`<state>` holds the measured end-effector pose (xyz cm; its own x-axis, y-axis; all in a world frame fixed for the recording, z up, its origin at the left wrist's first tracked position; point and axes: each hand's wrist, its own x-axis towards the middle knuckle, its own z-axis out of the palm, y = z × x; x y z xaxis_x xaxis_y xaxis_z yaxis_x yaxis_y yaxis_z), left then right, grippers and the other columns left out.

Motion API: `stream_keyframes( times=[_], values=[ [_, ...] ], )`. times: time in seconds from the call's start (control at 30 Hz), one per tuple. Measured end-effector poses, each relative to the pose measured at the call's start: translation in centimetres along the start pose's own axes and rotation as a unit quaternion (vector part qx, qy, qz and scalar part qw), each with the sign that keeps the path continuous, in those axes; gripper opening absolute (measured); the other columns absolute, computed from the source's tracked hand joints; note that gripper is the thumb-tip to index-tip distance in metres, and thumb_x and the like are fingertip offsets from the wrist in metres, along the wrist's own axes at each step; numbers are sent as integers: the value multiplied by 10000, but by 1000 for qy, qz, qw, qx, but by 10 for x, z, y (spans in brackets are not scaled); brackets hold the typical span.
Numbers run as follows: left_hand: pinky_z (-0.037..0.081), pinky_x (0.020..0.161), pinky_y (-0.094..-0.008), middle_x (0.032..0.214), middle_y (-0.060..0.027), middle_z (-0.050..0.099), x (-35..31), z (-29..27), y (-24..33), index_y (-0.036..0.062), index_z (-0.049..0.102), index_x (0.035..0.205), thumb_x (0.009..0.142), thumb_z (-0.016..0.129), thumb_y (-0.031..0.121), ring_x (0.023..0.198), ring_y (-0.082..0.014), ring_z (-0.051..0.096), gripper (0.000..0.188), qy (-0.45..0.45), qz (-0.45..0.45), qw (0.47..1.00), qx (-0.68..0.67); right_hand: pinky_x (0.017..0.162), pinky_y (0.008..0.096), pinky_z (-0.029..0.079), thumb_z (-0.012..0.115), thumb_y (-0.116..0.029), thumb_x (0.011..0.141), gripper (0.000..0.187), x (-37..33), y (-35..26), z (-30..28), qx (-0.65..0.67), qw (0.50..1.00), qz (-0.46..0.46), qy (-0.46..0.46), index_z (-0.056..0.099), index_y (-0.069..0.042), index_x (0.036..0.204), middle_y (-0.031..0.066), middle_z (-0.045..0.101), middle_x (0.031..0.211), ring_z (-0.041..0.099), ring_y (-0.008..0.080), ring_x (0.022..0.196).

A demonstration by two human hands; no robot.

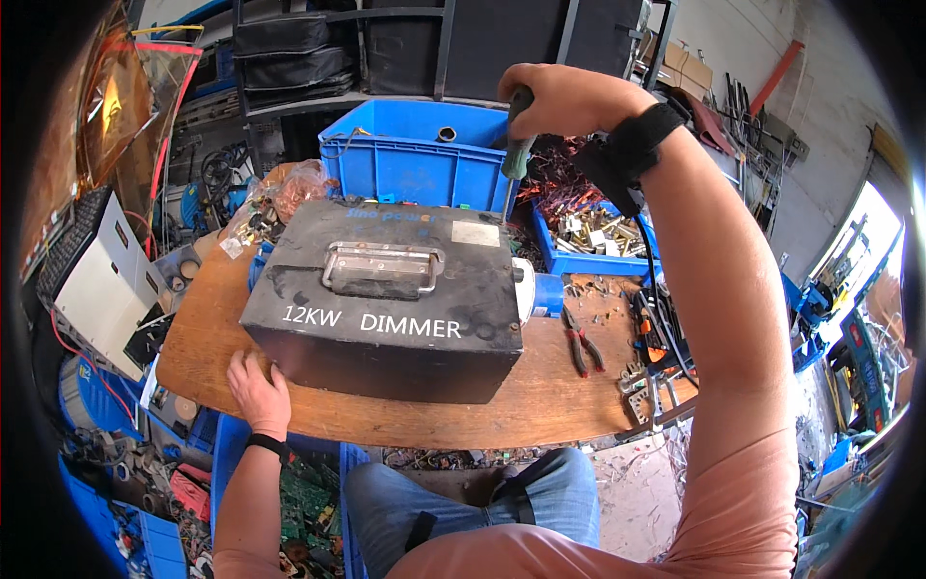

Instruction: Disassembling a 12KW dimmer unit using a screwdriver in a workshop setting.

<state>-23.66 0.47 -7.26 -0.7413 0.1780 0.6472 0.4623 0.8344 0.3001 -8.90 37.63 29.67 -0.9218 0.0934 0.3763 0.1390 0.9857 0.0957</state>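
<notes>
A black metal box (299, 275) with a recessed carry handle (384, 288) on top and white lettering stands on the wooden table (405, 425). My right hand (569, 99) is raised above its far right corner, fingers wrapped round a screwdriver (518, 159) with a green handle. The screwdriver points straight down, its shaft reaching that corner; whether the tip sits in a screw is too small to tell. My left hand (258, 394) lies open on the table against the box's near left corner. A blue and white round socket (547, 295) juts from the box's right side.
Red-handled pliers (582, 349) lie right of the box, near metal brackets (637, 396). Behind stand a large blue crate (415, 174) and a blue tray (588, 261) of brass-coloured parts. A bin of green circuit boards (313, 492) sits below the table's front edge.
</notes>
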Motion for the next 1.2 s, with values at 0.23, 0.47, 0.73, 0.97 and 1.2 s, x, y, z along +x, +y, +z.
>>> stream_keyframes(
  times=[0.23,0.47,0.73,0.97,1.2],
  values=[
    [335,996,-475,1261,-213,448,1,-1,0,-37,528,1125,794,635,142,1165,-398,413,390,12,4,1000,-11,801,390,503,680,-392,790,499,6,-1,-4,27,997,49,-58,602,-11,1103,215,654,959,636,351,933],
    [338,998,-473,1264,-219,449,-1,-4,-1,-38,535,1124,792,636,143,1168,-398,415,391,-1,-2,1000,-6,845,411,489,715,-436,746,618,0,-18,-8,-130,978,146,-68,571,6,1153,204,653,1033,626,358,982],
    [336,1003,-471,1265,-215,453,1,-4,2,-44,535,1119,797,634,150,1173,-395,414,389,-5,-5,1000,-11,870,381,497,619,-327,805,395,-4,-13,-1,-66,996,56,21,647,-41,1077,186,671,1011,640,325,974],
    [339,996,-469,1256,-213,455,0,-1,1,-41,535,1115,797,635,146,1168,-394,416,383,1,-3,1000,-9,852,410,492,574,-359,876,442,-5,-5,2,-25,999,36,-10,595,32,1082,219,657,971,635,362,943],
    [340,990,-465,1251,-207,457,0,-2,1,-34,540,1089,796,635,144,1158,-389,423,356,4,-3,1000,-4,842,413,494,585,-326,869,442,-2,-9,-2,-129,983,129,-3,568,28,1134,212,660,976,642,351,923]
  ],
)
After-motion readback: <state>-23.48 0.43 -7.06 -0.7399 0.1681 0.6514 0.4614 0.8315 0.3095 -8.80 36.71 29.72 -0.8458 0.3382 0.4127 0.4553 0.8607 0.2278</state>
